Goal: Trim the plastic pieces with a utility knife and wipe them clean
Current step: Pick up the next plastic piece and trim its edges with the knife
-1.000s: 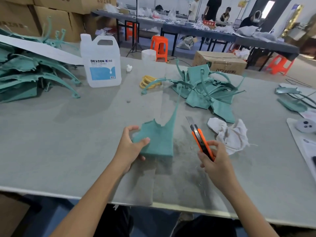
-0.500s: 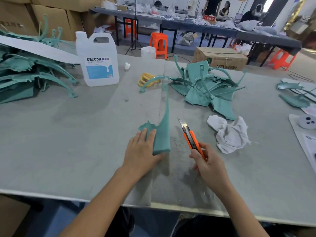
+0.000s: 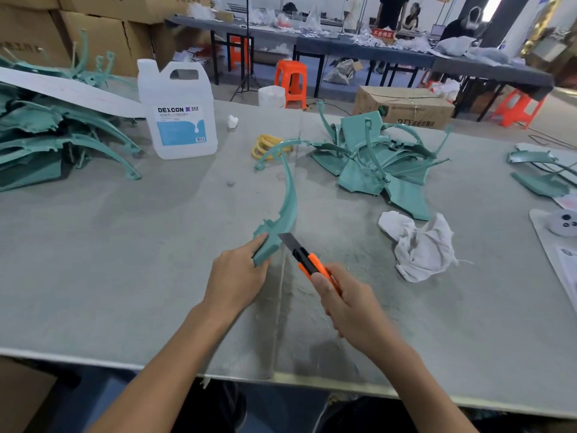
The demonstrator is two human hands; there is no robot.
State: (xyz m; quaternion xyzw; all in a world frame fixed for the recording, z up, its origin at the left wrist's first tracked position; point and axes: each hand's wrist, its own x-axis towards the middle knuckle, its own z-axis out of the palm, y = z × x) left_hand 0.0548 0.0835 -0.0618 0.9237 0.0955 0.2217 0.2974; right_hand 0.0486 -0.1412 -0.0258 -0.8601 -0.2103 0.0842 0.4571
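Left hand [image 3: 239, 278] grips the teal plastic piece [image 3: 282, 214] on edge, steadying it; right hand [image 3: 349, 304] clutches the utility knife [image 3: 307, 257], blade at its rim.

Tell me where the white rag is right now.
In the head view, the white rag lies crumpled on the grey table, right of the utility knife and just nearer than the teal plastic pile.

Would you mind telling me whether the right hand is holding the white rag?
No, the right hand grips the orange utility knife, while the white rag lies loose on the table.
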